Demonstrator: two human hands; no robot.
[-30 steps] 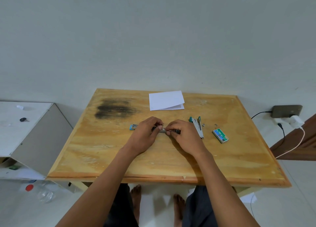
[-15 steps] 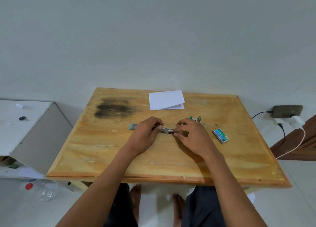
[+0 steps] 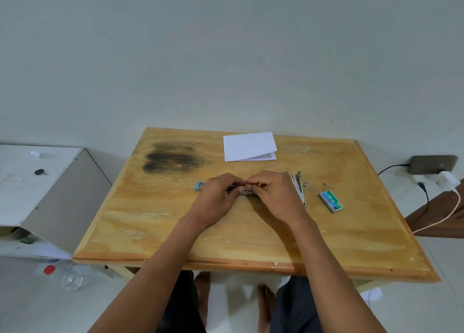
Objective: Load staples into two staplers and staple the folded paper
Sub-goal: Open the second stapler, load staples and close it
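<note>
Head view. Left hand (image 3: 215,202) and right hand (image 3: 275,198) pinched together on blue stapler (image 3: 242,191) at mid-bench (image 3: 251,242), fingertips meeting over the open magazine. Staple strip too small to make out. Second stapler (image 3: 298,185) lying open just right of right hand; staple box (image 3: 331,201) beyond; folded paper (image 3: 248,147) at far edge, untouched. Risks, judged: strip skewing or snapping under thumb pressure; stapler sliding on slick wood.

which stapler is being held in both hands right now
The blue stapler, gripped between the left hand and right hand; the green one lies untouched beside them.
</note>
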